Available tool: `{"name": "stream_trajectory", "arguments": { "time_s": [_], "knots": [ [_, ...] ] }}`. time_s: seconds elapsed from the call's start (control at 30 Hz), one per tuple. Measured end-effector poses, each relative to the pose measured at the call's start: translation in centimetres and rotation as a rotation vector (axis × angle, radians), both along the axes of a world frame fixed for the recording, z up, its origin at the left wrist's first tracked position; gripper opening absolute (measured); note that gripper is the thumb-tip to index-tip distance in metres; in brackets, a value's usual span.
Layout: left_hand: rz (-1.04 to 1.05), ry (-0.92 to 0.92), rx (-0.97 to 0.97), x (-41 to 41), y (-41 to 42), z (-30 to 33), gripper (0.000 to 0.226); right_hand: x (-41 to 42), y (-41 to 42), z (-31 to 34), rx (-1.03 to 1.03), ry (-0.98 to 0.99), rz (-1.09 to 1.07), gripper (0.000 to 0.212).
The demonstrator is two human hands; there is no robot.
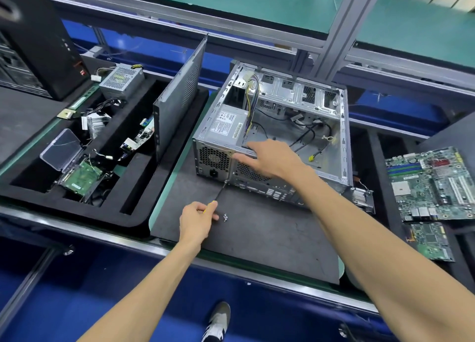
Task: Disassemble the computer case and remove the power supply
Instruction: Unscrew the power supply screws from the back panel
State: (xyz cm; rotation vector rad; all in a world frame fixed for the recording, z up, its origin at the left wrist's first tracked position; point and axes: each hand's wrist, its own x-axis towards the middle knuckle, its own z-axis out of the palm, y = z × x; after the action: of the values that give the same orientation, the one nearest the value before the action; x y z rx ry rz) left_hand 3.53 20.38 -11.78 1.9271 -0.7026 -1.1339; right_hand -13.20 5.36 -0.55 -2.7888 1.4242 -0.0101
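I see left hand gripping screwdriver, tip at computer case rear by power supply; right hand spread open on case, mid-tabletop; label unreadable.

Left hand fingers curled, gripping; right hand forward, fingers extended.

Bare matt metal computer case on matt black foam mat.

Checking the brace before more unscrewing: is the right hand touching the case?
Touching. The head view shows the right hand resting on the case, its fingers on the top rear edge.
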Motion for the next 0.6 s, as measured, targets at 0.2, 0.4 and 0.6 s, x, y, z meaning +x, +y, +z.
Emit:
{"name": "stream_trajectory", "arguments": {
  "time_s": [0.2, 0.4, 0.6],
  "knots": [
    [0.066, 0.374, 0.110, -0.6, -0.5, -0.2, 0.039, 0.0, -0.2, 0.2, 0.052, 0.020, -0.006, 0.072],
    [0.100, 0.085, 0.010, -0.7, -0.4, -0.6, 0.031, -0.1, -0.5, -0.1, 0.037, 0.012, -0.012, 0.075],
    [0.071, 0.075, 0.010, 0.3, -0.5, -0.6, 0.029, -0.3, -0.1, -0.4, -0.046, 0.006, 0.011, 0.071]
  ]
}}
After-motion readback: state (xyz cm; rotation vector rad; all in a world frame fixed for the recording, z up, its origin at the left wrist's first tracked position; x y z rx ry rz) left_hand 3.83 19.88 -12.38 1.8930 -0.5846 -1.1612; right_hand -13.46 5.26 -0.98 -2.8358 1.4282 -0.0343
